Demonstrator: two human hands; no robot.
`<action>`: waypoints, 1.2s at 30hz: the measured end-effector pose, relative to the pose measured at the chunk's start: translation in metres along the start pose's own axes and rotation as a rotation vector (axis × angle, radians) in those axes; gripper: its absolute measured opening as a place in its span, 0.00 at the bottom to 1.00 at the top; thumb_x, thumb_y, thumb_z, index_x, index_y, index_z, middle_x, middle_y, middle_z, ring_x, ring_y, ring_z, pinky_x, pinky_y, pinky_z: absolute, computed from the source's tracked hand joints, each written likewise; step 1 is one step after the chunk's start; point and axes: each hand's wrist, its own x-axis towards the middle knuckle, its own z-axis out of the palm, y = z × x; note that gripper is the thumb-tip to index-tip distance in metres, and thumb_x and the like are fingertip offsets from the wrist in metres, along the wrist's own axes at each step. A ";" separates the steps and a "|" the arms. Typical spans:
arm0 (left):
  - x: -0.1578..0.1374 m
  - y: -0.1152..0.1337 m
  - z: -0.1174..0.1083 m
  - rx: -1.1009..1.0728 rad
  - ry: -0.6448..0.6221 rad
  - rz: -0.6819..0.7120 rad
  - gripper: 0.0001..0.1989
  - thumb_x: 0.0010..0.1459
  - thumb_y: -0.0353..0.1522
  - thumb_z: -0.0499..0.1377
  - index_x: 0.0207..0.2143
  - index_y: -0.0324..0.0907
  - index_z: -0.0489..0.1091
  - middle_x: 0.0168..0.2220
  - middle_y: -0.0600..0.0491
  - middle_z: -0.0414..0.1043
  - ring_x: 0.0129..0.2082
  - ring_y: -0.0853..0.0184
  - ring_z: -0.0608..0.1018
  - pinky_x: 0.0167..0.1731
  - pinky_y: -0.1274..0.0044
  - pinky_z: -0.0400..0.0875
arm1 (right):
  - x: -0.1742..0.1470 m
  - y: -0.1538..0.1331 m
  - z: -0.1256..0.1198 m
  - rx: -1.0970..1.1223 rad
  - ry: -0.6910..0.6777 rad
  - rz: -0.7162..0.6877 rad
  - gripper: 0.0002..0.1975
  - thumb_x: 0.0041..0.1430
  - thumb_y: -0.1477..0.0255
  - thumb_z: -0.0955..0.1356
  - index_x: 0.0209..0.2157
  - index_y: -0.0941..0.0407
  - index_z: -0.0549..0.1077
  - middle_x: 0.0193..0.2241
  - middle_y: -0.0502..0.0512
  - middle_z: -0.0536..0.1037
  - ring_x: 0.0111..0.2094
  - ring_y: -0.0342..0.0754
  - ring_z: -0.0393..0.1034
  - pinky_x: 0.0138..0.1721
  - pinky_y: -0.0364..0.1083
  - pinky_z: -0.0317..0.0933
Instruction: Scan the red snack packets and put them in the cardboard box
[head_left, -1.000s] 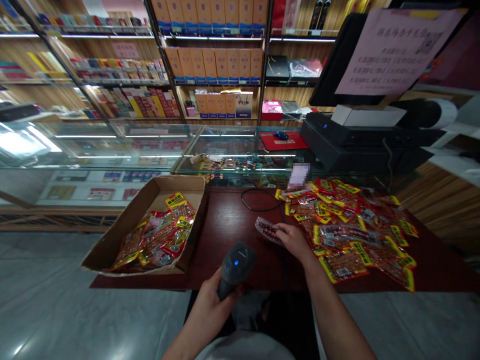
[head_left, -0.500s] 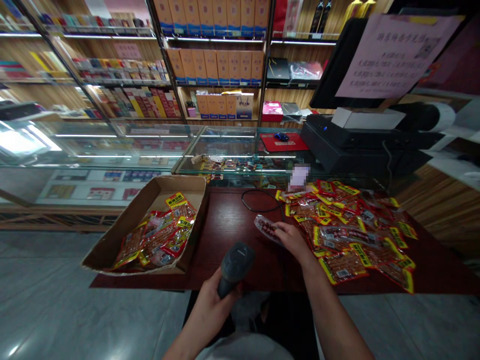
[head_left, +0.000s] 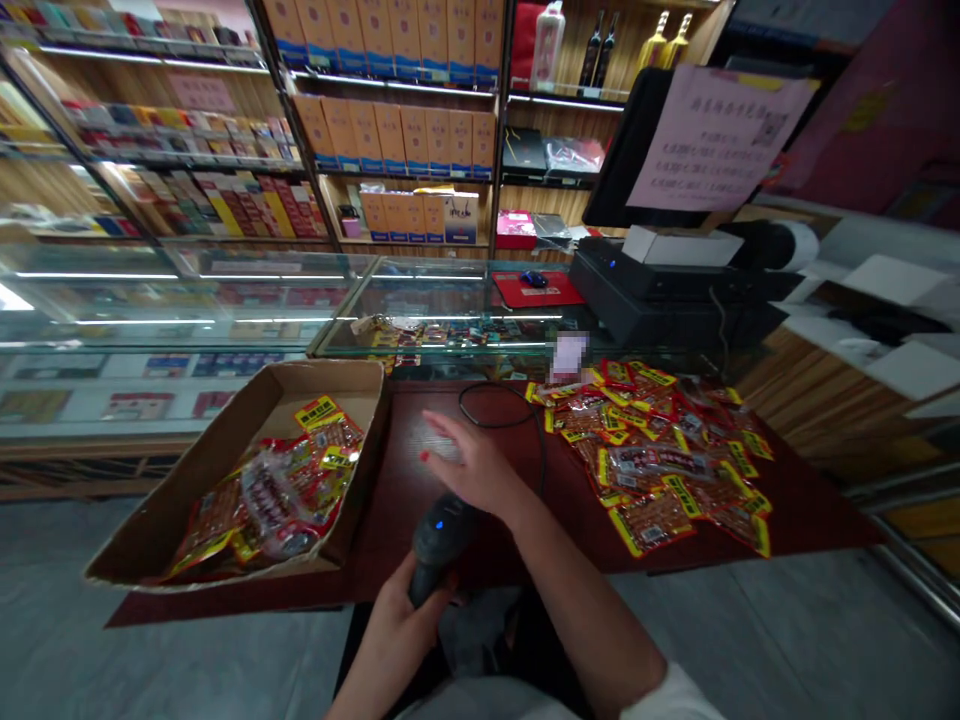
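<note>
My left hand (head_left: 405, 615) is wrapped around the handle of a dark barcode scanner (head_left: 442, 535), held over the near edge of the table. Above and beyond the scanner, my right hand (head_left: 476, 462) is empty, its fingers apart and pointing left. To the left stands an open cardboard box (head_left: 367, 455) holding several packs of snack sticks. A clear pack with a dark label (head_left: 270, 500) lies on top of them, slightly blurred. On the right side of the table, a heap of red and yellow snack packs (head_left: 652, 515) is spread out.
Both piles rest on a dark red table (head_left: 405, 410) against a glass display counter (head_left: 420, 290). A black cable (head_left: 499, 424) loops across the tabletop. Behind the right heap are a monitor (head_left: 622, 150) with a paper sign and a black cash drawer (head_left: 675, 310).
My right hand has let go of the clear snack pack, which now lies in the box, and is left of its earlier place. The scanner stays in my left hand. The view has shifted right.
</note>
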 end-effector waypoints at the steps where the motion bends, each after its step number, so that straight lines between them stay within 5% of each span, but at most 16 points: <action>1: 0.001 -0.001 -0.001 -0.001 -0.003 -0.002 0.16 0.53 0.44 0.65 0.35 0.41 0.71 0.14 0.62 0.62 0.14 0.70 0.65 0.16 0.80 0.58 | -0.019 0.009 -0.022 -0.125 0.072 0.023 0.23 0.65 0.68 0.68 0.62 0.51 0.72 0.60 0.59 0.77 0.61 0.53 0.71 0.64 0.55 0.63; 6: 0.007 -0.004 -0.004 0.021 -0.038 0.006 0.16 0.55 0.43 0.63 0.38 0.40 0.72 0.16 0.62 0.63 0.15 0.70 0.65 0.18 0.80 0.60 | -0.137 0.065 -0.143 -0.773 0.467 0.224 0.21 0.66 0.70 0.61 0.56 0.56 0.76 0.57 0.65 0.78 0.59 0.60 0.71 0.64 0.62 0.61; 9: 0.012 -0.002 -0.001 0.024 -0.050 -0.006 0.17 0.56 0.44 0.63 0.39 0.40 0.72 0.15 0.63 0.62 0.15 0.70 0.65 0.18 0.80 0.59 | -0.198 0.084 -0.187 -1.037 0.650 0.441 0.26 0.65 0.61 0.62 0.60 0.59 0.72 0.60 0.71 0.74 0.61 0.67 0.68 0.62 0.66 0.60; 13: 0.013 0.001 0.005 0.025 -0.072 -0.004 0.18 0.56 0.44 0.63 0.40 0.40 0.72 0.15 0.63 0.61 0.14 0.71 0.64 0.18 0.79 0.58 | -0.232 0.089 -0.192 -1.175 0.565 0.645 0.44 0.59 0.49 0.66 0.68 0.63 0.60 0.63 0.77 0.69 0.64 0.71 0.62 0.60 0.68 0.60; 19: 0.010 0.004 0.008 0.063 -0.090 0.019 0.14 0.56 0.42 0.62 0.36 0.40 0.72 0.17 0.62 0.63 0.16 0.71 0.65 0.19 0.79 0.60 | -0.229 0.086 -0.181 -1.186 0.481 0.774 0.48 0.57 0.49 0.67 0.71 0.62 0.55 0.60 0.78 0.71 0.59 0.73 0.67 0.52 0.66 0.65; 23: 0.009 0.005 0.004 0.052 -0.071 0.008 0.17 0.56 0.44 0.63 0.39 0.40 0.72 0.16 0.63 0.62 0.15 0.71 0.65 0.18 0.80 0.58 | -0.240 0.081 -0.203 -1.012 0.665 0.723 0.48 0.51 0.50 0.70 0.66 0.67 0.63 0.54 0.80 0.74 0.55 0.74 0.70 0.53 0.65 0.65; 27: 0.009 0.006 0.002 0.042 -0.078 0.008 0.18 0.56 0.44 0.62 0.40 0.39 0.71 0.16 0.63 0.62 0.15 0.71 0.64 0.18 0.80 0.58 | -0.240 0.068 -0.211 -0.598 0.946 0.753 0.30 0.45 0.50 0.75 0.45 0.56 0.79 0.40 0.66 0.83 0.44 0.68 0.76 0.49 0.63 0.69; 31: 0.006 0.010 0.003 0.043 -0.085 0.024 0.16 0.57 0.44 0.61 0.39 0.40 0.71 0.17 0.62 0.62 0.16 0.71 0.64 0.19 0.80 0.60 | -0.192 0.054 -0.164 0.117 1.002 0.508 0.24 0.49 0.55 0.76 0.46 0.51 0.78 0.43 0.54 0.84 0.45 0.57 0.78 0.47 0.54 0.73; 36: -0.003 0.013 0.002 0.050 -0.087 0.052 0.15 0.57 0.42 0.62 0.37 0.40 0.72 0.18 0.61 0.63 0.17 0.72 0.65 0.19 0.80 0.61 | -0.115 0.061 -0.088 0.658 0.830 0.568 0.14 0.43 0.63 0.78 0.34 0.52 0.79 0.36 0.50 0.85 0.40 0.53 0.79 0.37 0.49 0.76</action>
